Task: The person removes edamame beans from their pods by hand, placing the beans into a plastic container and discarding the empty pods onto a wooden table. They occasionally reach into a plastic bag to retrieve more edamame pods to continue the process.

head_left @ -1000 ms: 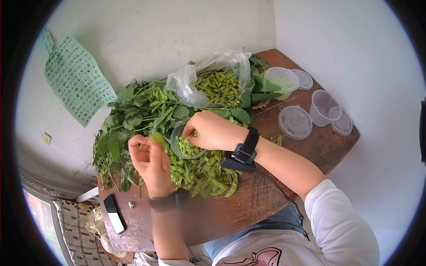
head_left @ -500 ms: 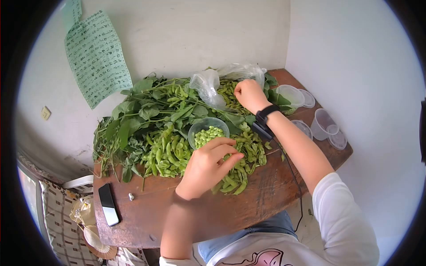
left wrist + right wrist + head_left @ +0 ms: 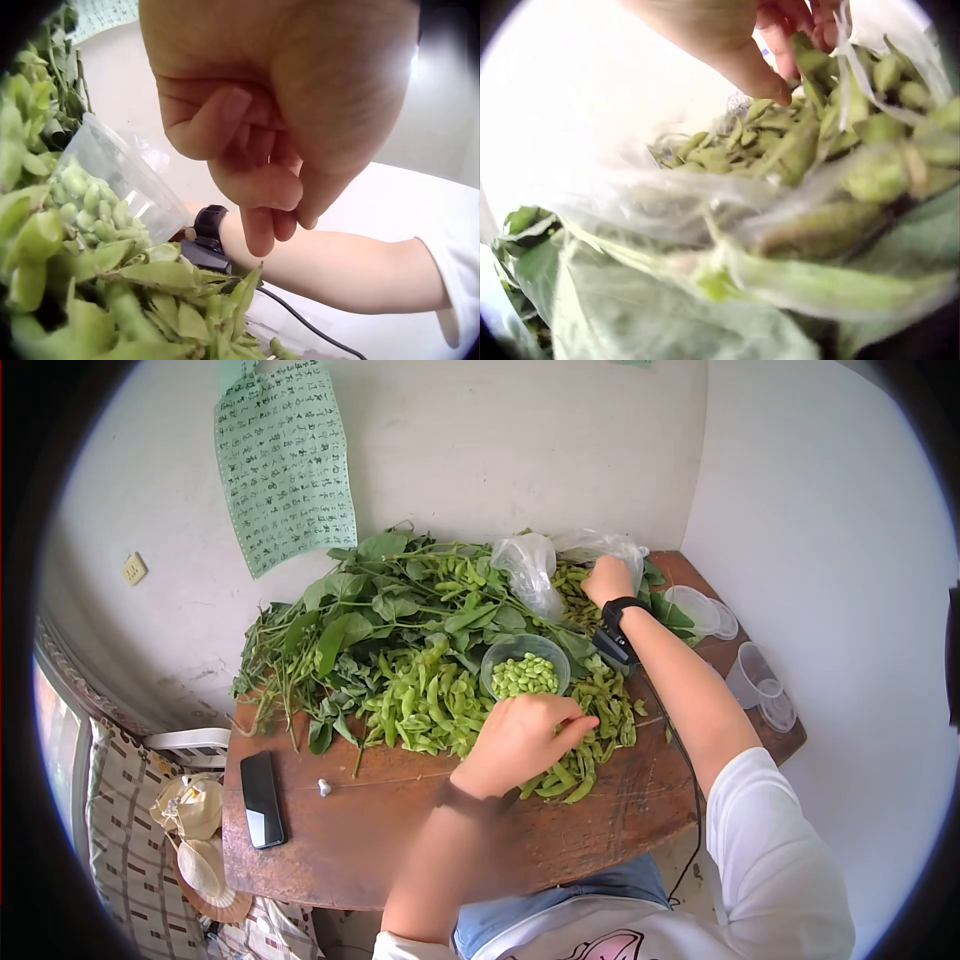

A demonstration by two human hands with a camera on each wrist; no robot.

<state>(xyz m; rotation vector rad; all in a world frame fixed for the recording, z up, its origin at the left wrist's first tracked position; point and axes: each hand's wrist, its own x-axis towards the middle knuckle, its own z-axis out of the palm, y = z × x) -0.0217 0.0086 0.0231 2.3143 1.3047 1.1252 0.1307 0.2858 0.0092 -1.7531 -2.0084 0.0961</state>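
Green pods (image 3: 787,146) in bag (image 3: 652,206), pointing every way, right hand (image 3: 608,578) among them

Wooden table (image 3: 400,830) — pods (image 3: 420,700), phone (image 3: 262,798).

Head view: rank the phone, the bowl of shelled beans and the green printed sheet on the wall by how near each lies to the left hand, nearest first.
Measured from the left hand:
1. the bowl of shelled beans, just beyond the fingers, toward the wall.
2. the phone, off to the left near the table's front edge.
3. the green printed sheet, up on the wall, far back and left.
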